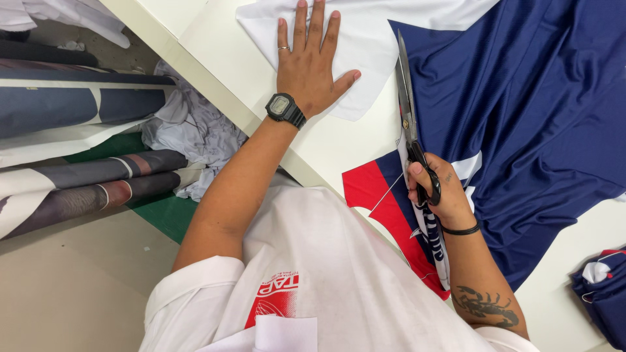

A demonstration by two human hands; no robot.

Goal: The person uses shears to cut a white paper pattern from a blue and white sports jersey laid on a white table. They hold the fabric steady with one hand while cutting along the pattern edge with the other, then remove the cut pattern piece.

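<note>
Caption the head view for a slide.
Left hand flattens white fabric; right hand holds long steel scissors beside navy blue cloth.

Table (339, 140): white, ran diagonally.
Floor (78, 287): beige, with a green strip (166, 212).
Rolls (85, 186): printed fabric, lay left.
Light: even, soft.

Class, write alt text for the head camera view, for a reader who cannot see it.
A person's right hand holds long metal scissors along the edge of dark blue fabric on a white table, while the left hand presses flat on white fabric.
</note>
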